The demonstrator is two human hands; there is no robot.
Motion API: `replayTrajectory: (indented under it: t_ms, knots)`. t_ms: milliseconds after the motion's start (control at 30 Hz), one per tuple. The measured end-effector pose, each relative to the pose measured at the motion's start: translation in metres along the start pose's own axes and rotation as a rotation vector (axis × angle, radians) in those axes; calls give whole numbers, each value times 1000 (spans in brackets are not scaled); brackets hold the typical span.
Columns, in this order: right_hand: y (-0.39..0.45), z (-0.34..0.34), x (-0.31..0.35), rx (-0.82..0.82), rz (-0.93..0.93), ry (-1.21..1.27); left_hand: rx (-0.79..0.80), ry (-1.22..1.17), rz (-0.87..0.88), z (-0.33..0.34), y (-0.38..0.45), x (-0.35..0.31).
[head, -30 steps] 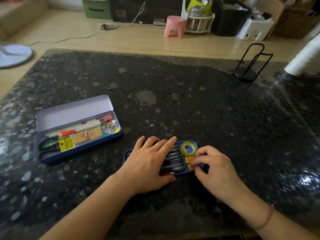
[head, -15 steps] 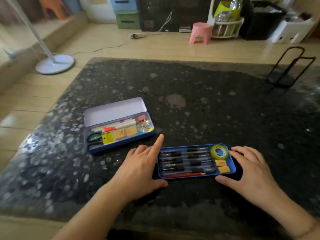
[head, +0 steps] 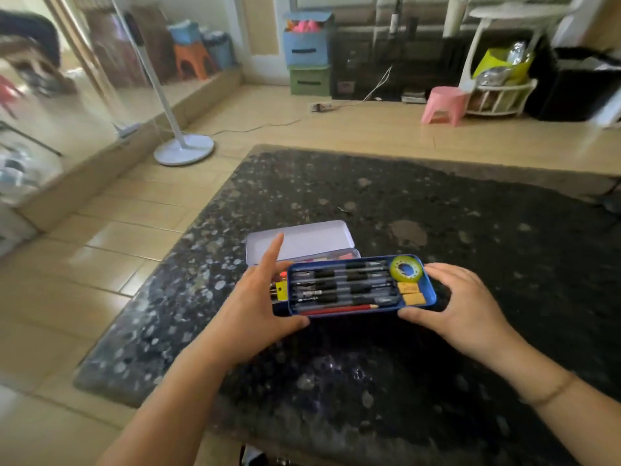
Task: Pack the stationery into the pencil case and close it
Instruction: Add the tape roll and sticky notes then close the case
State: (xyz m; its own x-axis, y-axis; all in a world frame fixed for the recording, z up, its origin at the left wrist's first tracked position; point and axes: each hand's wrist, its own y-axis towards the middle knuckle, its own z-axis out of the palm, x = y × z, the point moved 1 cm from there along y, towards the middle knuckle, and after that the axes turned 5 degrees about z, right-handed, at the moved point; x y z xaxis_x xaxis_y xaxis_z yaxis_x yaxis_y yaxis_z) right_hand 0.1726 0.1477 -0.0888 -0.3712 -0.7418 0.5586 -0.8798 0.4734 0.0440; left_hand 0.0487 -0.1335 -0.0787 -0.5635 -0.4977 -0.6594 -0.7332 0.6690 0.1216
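- Desk [head: 470, 230]: dark speckled stone top, ran out of view at right and bottom edges.
- Pencil case [head: 302, 242]: blue base on the desk with pale lid hinged open behind; base mostly covered by the tray, only bits of pink, red and yellow contents showed.
- Tray [head: 416, 306]: blue insert, looked lifted off the desk and held over the case's near right part, loaded with stationery.
- Left hand [head: 250, 304]: gripped the tray's left end, thumb under the near edge, index finger pointing up; other fingers' hold not fully seen.
- Right hand [head: 460, 307]: gripped the tray's right end, thumb at the near corner, fingers round the far side.
- Pens [head: 339, 287]: several dark-barrelled ones lay side by side along the tray; count unclear from blur.
- Red pencil [head: 339, 309]: along the tray's near wall.
- Tape roll [head: 406, 269]: yellow-green, in the far right corner.
- Two orange-yellow blocks [head: 410, 293]: below the tape, likely erasers, can't confirm.
- Step, by my read: seating the filled tray into the case.
- Next move would call for squaring the tray with the base, lowering it level so nothing rolled, then swinging the lid shut.
- Hard to tell: whether lower contents would block the tray.
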Motion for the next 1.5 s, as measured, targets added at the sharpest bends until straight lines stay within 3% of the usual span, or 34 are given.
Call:
replayTrajectory:
  t_ms: [200, 500, 767, 967, 1067, 1167, 1300, 1400, 1500]
  knots:
    - [40, 53, 37, 76, -66, 94, -21, 17, -145, -20, 6, 51]
    - [52, 69, 51, 103, -67, -21, 19, 81, -217, -16, 10, 68]
    - [44, 68, 48, 92, -159, -487, 44, 99, -251, -19, 8, 61]
    - [44, 66, 54, 56, -231, -682, 98, 225, -303, -16, 10, 55]
    - [48, 59, 55, 135, -254, -741, 151, 73, -282, -15, 9, 52]
    - [64, 48, 57, 140, -162, -554, 74, -215, -273, -12, 12, 49]
    - [100, 61, 72, 318, 245, 85, -155, -637, -568, -5, 30, 61]
    - [104, 73, 84, 363, 332, 501, -265, -908, -616, -7, 35, 64]
    - [97, 65, 84, 255, 340, 822, -338, -1025, -585, -13, 35, 57]
